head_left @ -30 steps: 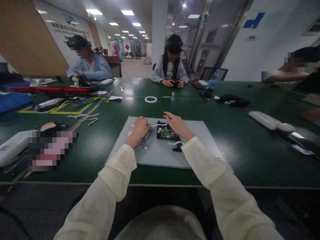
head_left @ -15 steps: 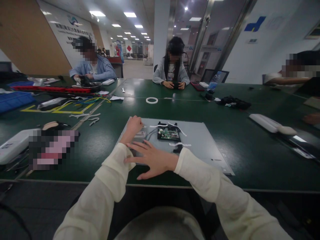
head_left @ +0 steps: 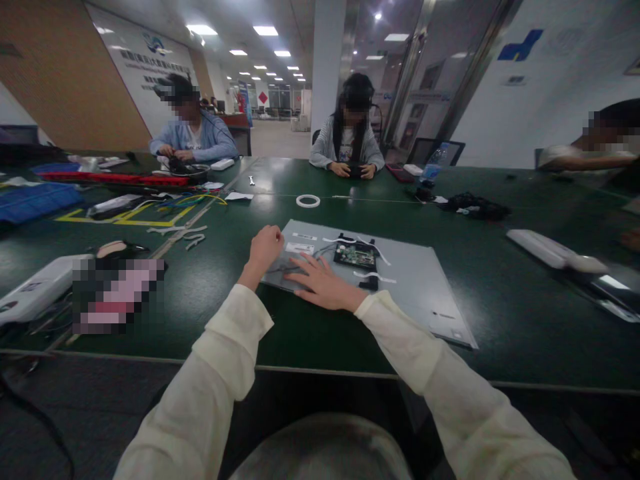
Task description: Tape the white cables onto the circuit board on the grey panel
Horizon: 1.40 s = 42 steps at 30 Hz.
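Observation:
A flat grey panel [head_left: 415, 283], like the back of a screen, lies at an angle on the table before me. It carries a green circuit board [head_left: 355, 255] in a black frame, with white tape strips [head_left: 374, 277] and grey cables [head_left: 326, 251] around it. My left hand [head_left: 266, 248] is closed at the panel's left edge; what its fingers hold, if anything, is hidden. Spread fingers of my right hand [head_left: 323, 283] rest over the panel's near left part, close to the cables.
A white tape roll [head_left: 308, 201] and a small wrench [head_left: 251, 180] lie beyond the panel. Left are cables, a blue tray [head_left: 37, 203] and a white device [head_left: 47, 285]. A bottle [head_left: 434, 165] and another white device [head_left: 535, 247] stand right. Three people sit around the table.
The panel has turned clockwise and its left side has shifted away and to the right. My right hand has moved away from me with it; my left stays closed by the left edge.

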Each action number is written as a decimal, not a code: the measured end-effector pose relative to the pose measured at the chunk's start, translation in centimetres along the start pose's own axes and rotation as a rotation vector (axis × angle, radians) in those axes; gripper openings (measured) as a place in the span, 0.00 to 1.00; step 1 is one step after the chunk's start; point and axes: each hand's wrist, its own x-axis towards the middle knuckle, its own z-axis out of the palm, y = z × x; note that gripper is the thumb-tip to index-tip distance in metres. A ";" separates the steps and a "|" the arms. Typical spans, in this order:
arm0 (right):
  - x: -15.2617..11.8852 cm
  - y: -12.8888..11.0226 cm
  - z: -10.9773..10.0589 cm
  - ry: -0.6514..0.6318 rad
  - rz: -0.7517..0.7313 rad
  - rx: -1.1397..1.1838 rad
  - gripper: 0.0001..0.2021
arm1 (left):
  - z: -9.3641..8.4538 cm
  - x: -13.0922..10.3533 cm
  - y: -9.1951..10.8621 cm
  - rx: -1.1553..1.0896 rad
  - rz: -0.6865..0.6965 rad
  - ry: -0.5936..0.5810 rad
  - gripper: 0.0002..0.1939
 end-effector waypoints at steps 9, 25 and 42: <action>-1.2 8.3 -0.6 -0.001 0.332 0.020 0.26 | 0.0 -0.3 0.2 -0.032 0.034 0.006 0.08; -7.2 22.4 -1.0 0.134 0.920 -0.179 0.26 | 0.5 -0.8 1.1 -0.083 0.065 -0.106 0.06; -13.0 23.6 -2.2 0.264 1.163 -0.434 0.29 | 0.1 -1.4 2.1 -0.079 0.084 -0.176 0.07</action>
